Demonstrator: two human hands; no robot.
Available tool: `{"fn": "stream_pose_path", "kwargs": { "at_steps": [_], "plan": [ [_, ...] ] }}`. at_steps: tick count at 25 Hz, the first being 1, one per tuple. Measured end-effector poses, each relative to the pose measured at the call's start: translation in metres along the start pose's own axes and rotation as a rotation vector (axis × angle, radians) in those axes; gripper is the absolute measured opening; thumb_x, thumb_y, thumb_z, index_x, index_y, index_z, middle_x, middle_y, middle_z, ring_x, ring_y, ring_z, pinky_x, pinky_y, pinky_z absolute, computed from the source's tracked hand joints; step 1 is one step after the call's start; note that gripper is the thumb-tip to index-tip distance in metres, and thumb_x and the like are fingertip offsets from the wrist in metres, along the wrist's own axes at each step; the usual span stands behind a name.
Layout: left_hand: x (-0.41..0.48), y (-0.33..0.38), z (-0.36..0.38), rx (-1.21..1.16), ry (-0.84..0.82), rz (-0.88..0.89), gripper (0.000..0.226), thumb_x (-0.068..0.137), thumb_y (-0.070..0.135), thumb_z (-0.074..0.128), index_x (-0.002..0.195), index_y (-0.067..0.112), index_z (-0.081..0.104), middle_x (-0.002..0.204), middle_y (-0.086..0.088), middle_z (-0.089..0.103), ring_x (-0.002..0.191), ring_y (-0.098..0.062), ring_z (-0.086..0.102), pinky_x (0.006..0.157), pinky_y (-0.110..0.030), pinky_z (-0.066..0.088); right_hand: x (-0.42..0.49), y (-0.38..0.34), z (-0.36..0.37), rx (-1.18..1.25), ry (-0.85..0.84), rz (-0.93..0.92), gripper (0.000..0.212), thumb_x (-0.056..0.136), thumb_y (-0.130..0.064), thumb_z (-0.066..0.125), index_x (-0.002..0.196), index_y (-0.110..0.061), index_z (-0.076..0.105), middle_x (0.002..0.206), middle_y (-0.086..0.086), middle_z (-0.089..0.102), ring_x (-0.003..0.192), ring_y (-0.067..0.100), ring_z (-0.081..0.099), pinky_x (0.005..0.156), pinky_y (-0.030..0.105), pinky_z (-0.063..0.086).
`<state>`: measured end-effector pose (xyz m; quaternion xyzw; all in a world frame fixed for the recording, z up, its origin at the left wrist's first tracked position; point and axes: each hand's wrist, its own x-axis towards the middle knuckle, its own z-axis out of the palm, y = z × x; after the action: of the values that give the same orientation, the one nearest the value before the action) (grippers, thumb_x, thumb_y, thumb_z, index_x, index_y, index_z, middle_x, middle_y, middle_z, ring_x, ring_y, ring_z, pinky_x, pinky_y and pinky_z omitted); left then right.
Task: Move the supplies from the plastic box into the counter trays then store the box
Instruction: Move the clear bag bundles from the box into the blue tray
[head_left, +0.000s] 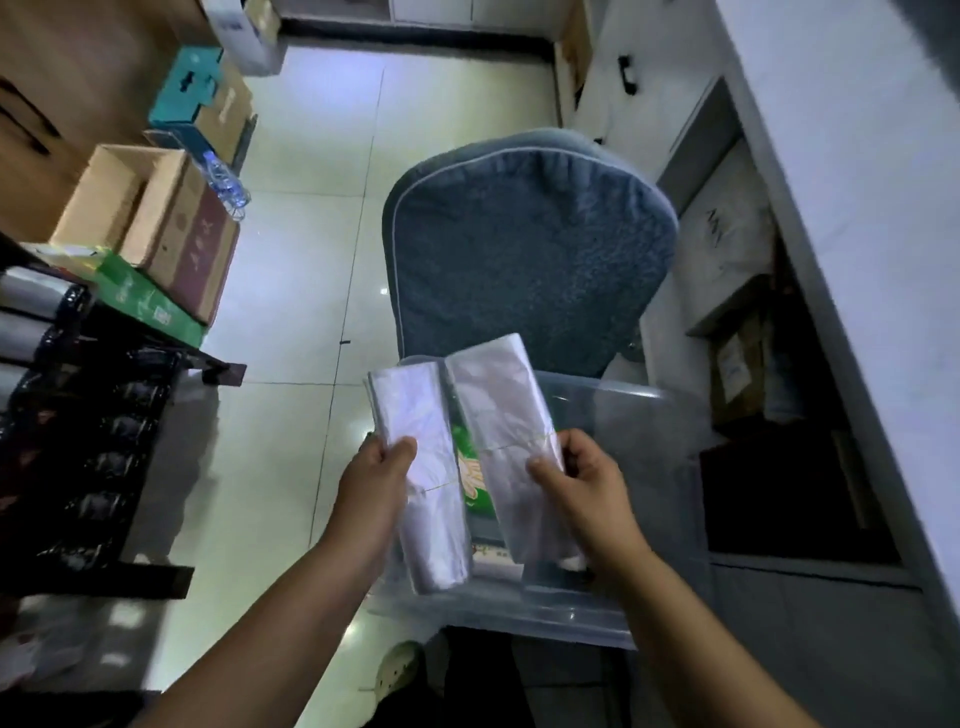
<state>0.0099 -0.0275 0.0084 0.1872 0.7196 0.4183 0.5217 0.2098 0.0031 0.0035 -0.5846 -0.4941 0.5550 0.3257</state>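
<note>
A clear plastic box (639, 431) rests on a grey-blue padded chair (530, 249) below me. Above the box my left hand (376, 483) grips a bundle of clear plastic bags (415, 415) tied with a thin band. My right hand (582, 483) grips a second, similar bundle of clear bags (498, 400) beside the first. Between the two bundles a green packet (470, 467) shows inside the box. The counter trays are out of view.
A white counter (857, 182) runs along the right, with shelves of boxes under it. On the left stand cardboard boxes (156, 228), a water bottle (223, 179) and a black rack of packaged goods (78, 415). Pale tiled floor (311, 234) lies ahead.
</note>
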Motion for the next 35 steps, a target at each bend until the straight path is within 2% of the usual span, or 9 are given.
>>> {"fn": "stream_pose_path", "kwargs": {
  "at_steps": [4, 8, 12, 16, 22, 26, 28, 31, 35],
  "plan": [
    [-0.042, 0.033, 0.014, -0.122, -0.097, -0.057, 0.029, 0.086, 0.039, 0.051, 0.094, 0.017, 0.067, 0.099, -0.014, 0.071, 0.092, -0.032, 0.066, 0.083, -0.047, 0.053, -0.058, -0.062, 0.006, 0.172, -0.005, -0.057, 0.012, 0.083, -0.004, 0.064, 0.086, -0.015, 0.060, 0.078, -0.001, 0.070, 0.073, 0.015, 0.065, 0.067, 0.028, 0.055],
    [-0.090, 0.063, 0.019, -0.391, -0.427, -0.103, 0.043, 0.085, 0.061, 0.043, 0.098, 0.027, 0.067, 0.090, -0.004, 0.077, 0.085, -0.024, 0.073, 0.065, -0.038, 0.058, -0.104, -0.089, 0.014, 0.157, 0.100, -0.152, 0.028, 0.085, 0.000, 0.059, 0.105, -0.019, 0.055, 0.093, -0.006, 0.073, 0.086, 0.012, 0.070, 0.070, 0.023, 0.057],
    [-0.137, 0.069, 0.023, -0.309, -0.536, -0.016, 0.024, 0.082, 0.017, 0.066, 0.105, 0.008, 0.065, 0.086, -0.015, 0.076, 0.079, -0.031, 0.073, 0.063, -0.037, 0.058, -0.148, -0.100, 0.015, 0.080, 0.244, -0.199, 0.036, 0.084, 0.000, 0.059, 0.108, -0.026, 0.059, 0.098, 0.001, 0.071, 0.091, 0.020, 0.068, 0.076, 0.034, 0.057],
    [-0.175, 0.066, 0.037, -0.288, -0.595, -0.044, 0.010, 0.082, 0.007, 0.065, 0.092, 0.008, 0.066, 0.072, -0.013, 0.075, 0.066, -0.030, 0.073, 0.050, -0.036, 0.057, -0.187, -0.094, -0.005, -0.383, 0.549, -0.191, 0.044, 0.079, -0.018, 0.070, 0.120, -0.027, 0.055, 0.109, -0.003, 0.048, 0.105, 0.014, 0.045, 0.090, 0.026, 0.040],
    [-0.246, 0.050, 0.078, -0.148, -0.779, -0.099, 0.021, 0.077, 0.015, 0.071, 0.095, 0.005, 0.065, 0.085, -0.022, 0.071, 0.075, -0.036, 0.070, 0.070, -0.045, 0.057, -0.283, -0.096, -0.062, -0.069, 0.446, 0.027, 0.071, 0.064, -0.032, 0.080, 0.124, -0.024, 0.045, 0.112, -0.007, 0.060, 0.097, 0.002, 0.060, 0.072, 0.014, 0.052],
    [-0.305, 0.033, 0.108, -0.147, -0.950, -0.154, 0.020, 0.079, 0.012, 0.069, 0.097, 0.006, 0.062, 0.086, -0.019, 0.069, 0.080, -0.036, 0.068, 0.081, -0.052, 0.055, -0.344, -0.088, -0.092, 0.062, 0.547, 0.096, 0.056, 0.059, -0.030, 0.081, 0.110, -0.022, 0.059, 0.107, 0.003, 0.070, 0.096, 0.016, 0.067, 0.083, 0.032, 0.057],
    [-0.334, 0.020, 0.125, -0.141, -1.044, -0.168, 0.022, 0.080, 0.006, 0.067, 0.101, 0.006, 0.061, 0.082, -0.018, 0.070, 0.075, -0.033, 0.068, 0.075, -0.049, 0.057, -0.375, -0.083, -0.107, 0.134, 0.594, 0.109, 0.041, 0.065, -0.022, 0.082, 0.103, -0.019, 0.066, 0.099, 0.007, 0.074, 0.092, 0.021, 0.070, 0.084, 0.039, 0.057],
    [-0.372, 0.004, 0.154, -0.091, -1.183, -0.173, 0.018, 0.073, 0.001, 0.069, 0.090, 0.007, 0.064, 0.067, -0.011, 0.074, 0.062, -0.026, 0.071, 0.056, -0.036, 0.058, -0.421, -0.073, -0.133, 0.167, 0.694, 0.128, 0.027, 0.067, -0.018, 0.081, 0.092, -0.023, 0.071, 0.091, 0.002, 0.076, 0.085, 0.016, 0.072, 0.074, 0.027, 0.059],
    [-0.406, -0.002, 0.199, -0.029, -1.293, -0.174, 0.024, 0.055, 0.011, 0.079, 0.077, 0.010, 0.070, 0.069, -0.008, 0.075, 0.065, -0.022, 0.072, 0.055, -0.031, 0.058, -0.472, -0.056, -0.171, 0.104, 0.742, 0.172, 0.022, 0.067, -0.014, 0.080, 0.087, -0.020, 0.072, 0.084, -0.003, 0.076, 0.079, 0.010, 0.070, 0.066, 0.019, 0.055]
  ]
}}
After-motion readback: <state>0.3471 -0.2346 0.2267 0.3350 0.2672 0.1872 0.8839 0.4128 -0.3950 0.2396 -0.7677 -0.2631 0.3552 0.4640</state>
